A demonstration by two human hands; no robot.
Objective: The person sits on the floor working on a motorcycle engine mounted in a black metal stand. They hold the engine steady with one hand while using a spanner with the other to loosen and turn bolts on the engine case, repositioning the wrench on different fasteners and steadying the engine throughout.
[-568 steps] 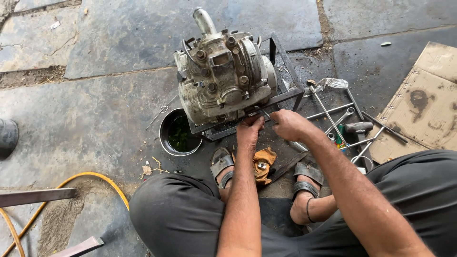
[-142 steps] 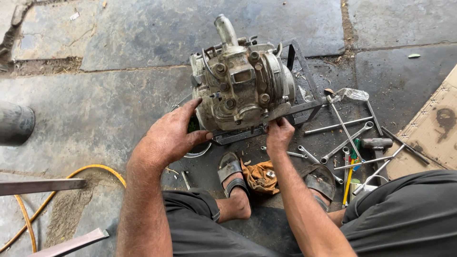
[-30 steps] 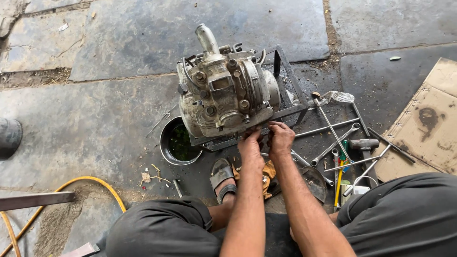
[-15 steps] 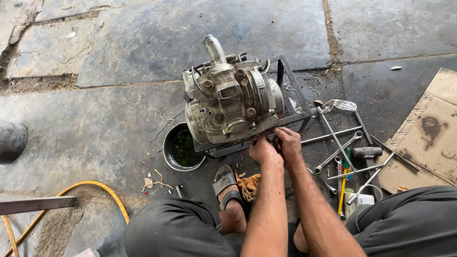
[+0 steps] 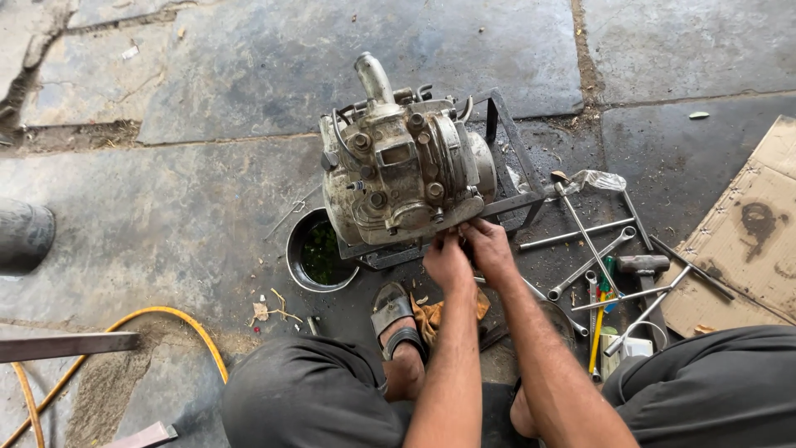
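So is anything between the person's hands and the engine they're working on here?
Nothing visible: the left hand and right hand are both already at the lower front edge of the engine, on its metal frame.

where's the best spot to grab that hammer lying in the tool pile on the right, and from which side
Probably the hammer is best taken by its handle, just below the grey head, coming straight down from above. It lies flat among the wrenches, head away from the person and handle running toward the knee, with part of the handle bare. The right hand is nearer to it, though both hands are at the engine.
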